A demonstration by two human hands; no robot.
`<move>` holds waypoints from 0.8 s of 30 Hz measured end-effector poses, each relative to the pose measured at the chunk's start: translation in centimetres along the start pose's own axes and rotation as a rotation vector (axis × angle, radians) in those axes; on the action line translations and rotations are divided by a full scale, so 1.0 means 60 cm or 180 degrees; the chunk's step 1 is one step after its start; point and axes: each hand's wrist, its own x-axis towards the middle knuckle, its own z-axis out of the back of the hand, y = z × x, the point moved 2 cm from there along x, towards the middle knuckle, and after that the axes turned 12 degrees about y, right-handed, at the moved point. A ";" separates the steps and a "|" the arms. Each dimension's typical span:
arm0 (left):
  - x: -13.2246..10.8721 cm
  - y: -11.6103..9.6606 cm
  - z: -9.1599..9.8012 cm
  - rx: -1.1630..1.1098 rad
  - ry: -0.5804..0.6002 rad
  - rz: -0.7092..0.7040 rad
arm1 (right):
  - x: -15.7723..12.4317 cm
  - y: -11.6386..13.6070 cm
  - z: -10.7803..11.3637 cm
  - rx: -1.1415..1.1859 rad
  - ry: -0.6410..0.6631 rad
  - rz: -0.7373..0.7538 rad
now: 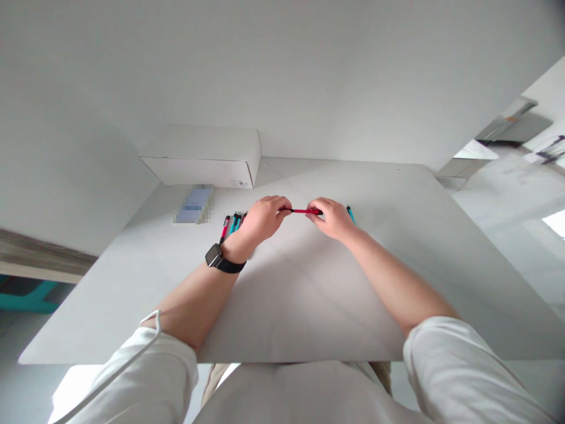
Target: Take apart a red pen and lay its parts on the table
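A red pen [301, 211] with black ends is held level above the table between both hands. My left hand [266, 219] is closed, its thumb and fingers pinching the pen's dark end. My right hand [332, 218] grips the other end in a similar pinch. Beside and partly behind my left hand lie several pens, among them a red and black pen [225, 228] and a teal pen [233, 223]; the hand and wrist hide part of the group. Another teal pen [350, 213] shows just past my right hand, its lower part covered.
A long white box [198, 171] stands against the wall at the back left of the white table [304, 294]. In front of it lies a blurred bluish item [194, 204]. A black watch [214, 255] is on my left wrist, and a white cable [150, 335] runs along my left sleeve.
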 end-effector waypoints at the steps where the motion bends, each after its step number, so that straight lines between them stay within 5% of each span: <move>1: 0.000 -0.002 -0.001 0.0008 -0.0011 -0.0032 | 0.000 0.001 -0.001 -0.0037 0.0013 -0.0030; 24: -0.001 -0.010 -0.020 0.0143 0.0050 -0.0025 | 0.001 0.017 -0.009 -0.0481 0.0203 0.0042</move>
